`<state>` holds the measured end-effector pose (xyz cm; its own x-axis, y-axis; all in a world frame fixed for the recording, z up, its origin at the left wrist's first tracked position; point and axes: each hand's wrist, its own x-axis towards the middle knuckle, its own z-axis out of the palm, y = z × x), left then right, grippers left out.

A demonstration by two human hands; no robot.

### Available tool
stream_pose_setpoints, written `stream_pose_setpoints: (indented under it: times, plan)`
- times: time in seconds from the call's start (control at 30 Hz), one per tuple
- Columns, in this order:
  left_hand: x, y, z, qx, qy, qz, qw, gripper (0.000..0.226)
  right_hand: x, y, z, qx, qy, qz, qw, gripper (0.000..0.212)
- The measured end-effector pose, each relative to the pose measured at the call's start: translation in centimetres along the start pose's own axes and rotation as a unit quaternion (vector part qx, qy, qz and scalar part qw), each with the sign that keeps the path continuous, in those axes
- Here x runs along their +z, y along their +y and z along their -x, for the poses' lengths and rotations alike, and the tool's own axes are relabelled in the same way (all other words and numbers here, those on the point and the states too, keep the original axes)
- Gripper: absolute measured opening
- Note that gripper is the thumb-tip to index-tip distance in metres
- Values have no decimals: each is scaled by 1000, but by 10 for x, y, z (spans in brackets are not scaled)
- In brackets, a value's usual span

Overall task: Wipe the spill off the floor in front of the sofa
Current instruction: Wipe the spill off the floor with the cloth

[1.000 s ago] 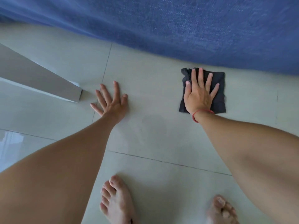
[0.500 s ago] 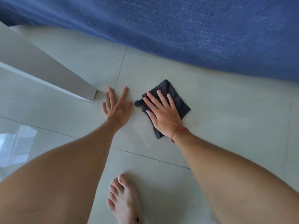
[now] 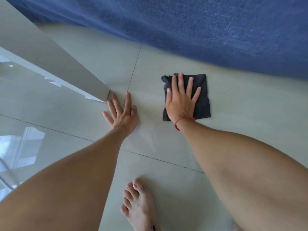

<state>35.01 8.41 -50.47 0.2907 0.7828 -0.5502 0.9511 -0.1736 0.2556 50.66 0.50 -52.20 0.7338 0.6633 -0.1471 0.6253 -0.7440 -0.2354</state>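
Neither hand makes a real grip at this moment: both lie flat with the fingers stretched out, so nothing is grasped. After this, from the largest thing to the smallest.

The blue sofa (image 3: 208, 25) fills the whole upper part of the view, and its lower edge runs diagonally down to the right. Below it is the floor (image 3: 241, 117) of pale, shiny tiles with thin dark joints; on the left side the tiles reflect bright light. A grey-white slanted panel (image 3: 50, 59) comes in from the upper left, and its pointed corner ends on the floor just beside the fingertips of the left hand.

Two bare forearms reach forward from the bottom of the view. A bare foot (image 3: 140, 205) stands on the tile between them, with the toes pointing toward the sofa.

The dark grey cloth (image 3: 202, 97) lies on the floor in front of the sofa, near its lower edge but apart from it. It is about square, and its upper left corner is bunched into a small lump. The right hand (image 3: 180, 100) presses palm-down on the left half of this cloth, fingers spread. The left hand (image 3: 122, 112) rests palm-down on the bare tile, to the left of the cloth and not touching it.

A thin red string bracelet (image 3: 181, 121) is around the right wrist. A spill I cannot make out clearly on the tiles.
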Motion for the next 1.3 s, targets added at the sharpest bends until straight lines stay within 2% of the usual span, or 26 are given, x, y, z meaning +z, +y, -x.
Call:
stream_pose_setpoints:
  times: [0.1, 0.2, 0.33, 0.4, 0.47, 0.57, 0.63, 0.7, 0.9, 1.0, 1.13, 1.3]
  plan:
    - [-1, -1, -1, -1, -4, -3, 1000, 58, 9, -36, 5, -50, 5, -7, 999, 52]
    - [-2, 1, 0, -1, -12, -4, 1000, 58, 17, -52, 19, -135, -11, 3, 991, 51]
    - [-6, 2, 0, -7, -28, -1, 1000, 58, 16, -25, 33, -259, -37, 18, 965, 49]
    - [-5, 4, 2, -9, -11, 0, 1000, 62, 10, 5, 40, -301, -43, 29, 952, 48]
    - [-2, 14, 5, 9, 35, 4, 999, 65, 3, 38, 42, -292, -27, 28, 956, 47]
    - [2, 47, -1, 95, 78, -17, 992, 62, -10, 83, 39, -186, -7, 17, 982, 48]
    - [5, 71, -8, 118, 43, -19, 992, 59, -18, 107, 33, -87, -3, 1, 996, 51]
    - [10, 87, -12, 96, -5, -18, 995, 59, -24, 118, 23, -9, -1, -5, 1000, 54]
    - [17, 90, -15, 70, -36, -33, 996, 61, -28, 99, -36, 125, 39, -42, 991, 51]
    - [17, 92, -15, 69, -31, -39, 996, 60, -25, 83, -55, 105, 37, -38, 993, 51]
    - [16, 92, -16, 67, -38, -37, 996, 61, -17, 57, -49, -44, 12, -13, 999, 51]
    - [17, 98, -13, 53, -8, -19, 998, 66, -24, 81, -47, -128, -13, 20, 991, 48]
